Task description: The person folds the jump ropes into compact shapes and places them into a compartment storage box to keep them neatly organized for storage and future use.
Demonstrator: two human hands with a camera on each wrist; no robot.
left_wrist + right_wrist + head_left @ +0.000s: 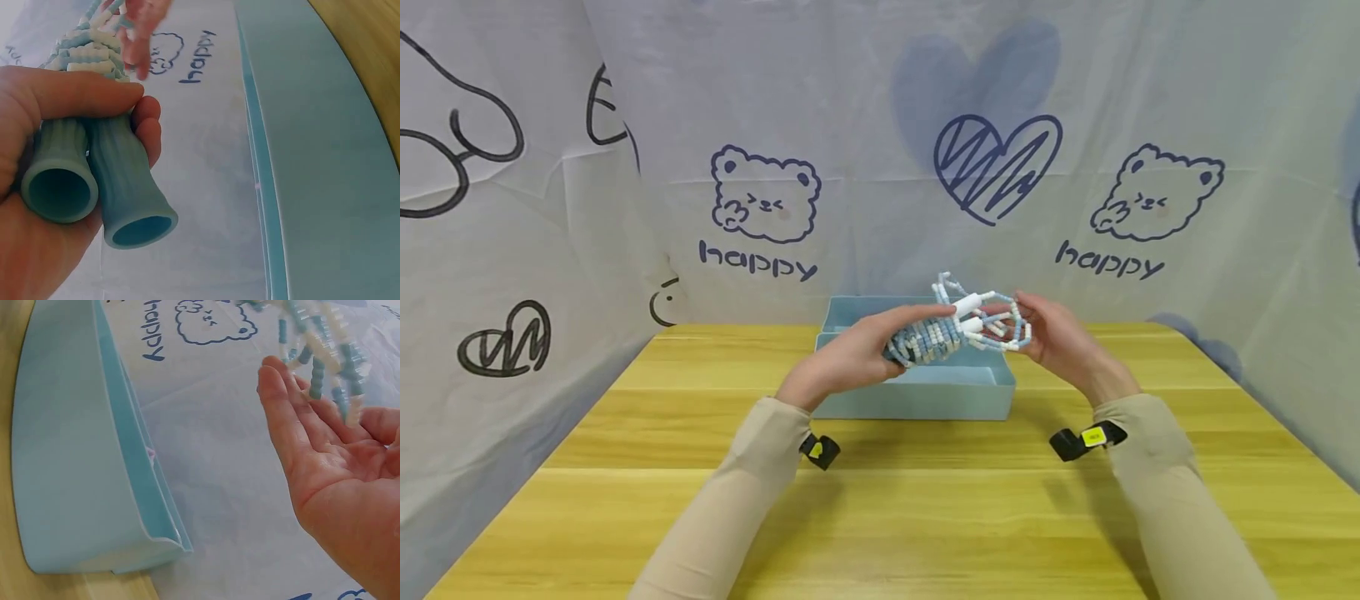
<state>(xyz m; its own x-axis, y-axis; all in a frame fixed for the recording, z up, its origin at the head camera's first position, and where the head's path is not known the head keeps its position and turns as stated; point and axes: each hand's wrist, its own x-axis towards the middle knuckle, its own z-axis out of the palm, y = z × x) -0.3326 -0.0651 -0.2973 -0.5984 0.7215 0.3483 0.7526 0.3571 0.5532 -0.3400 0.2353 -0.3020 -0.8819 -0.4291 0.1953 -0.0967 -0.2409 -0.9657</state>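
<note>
A beaded jump rope (928, 340) in pale blue and white is bundled up above the boxes. My left hand (859, 348) grips the bundle, thumb across its top. In the left wrist view, the two blue-green handles (125, 181) stick out of that hand side by side, flared hollow ends towards the camera. Loose bead loops (325, 350) reach over to my right hand (337, 456), which lies palm up with extended fingers right at the beads. Part of the right hand is hidden behind the loops in the head view.
A light blue box (913, 404) stands on the wooden table (925, 517) beneath the hands, with another blue rim (842, 312) behind it. A white cloth (865, 100) printed with bears and hearts hangs behind the table. Each wrist wears a black strap.
</note>
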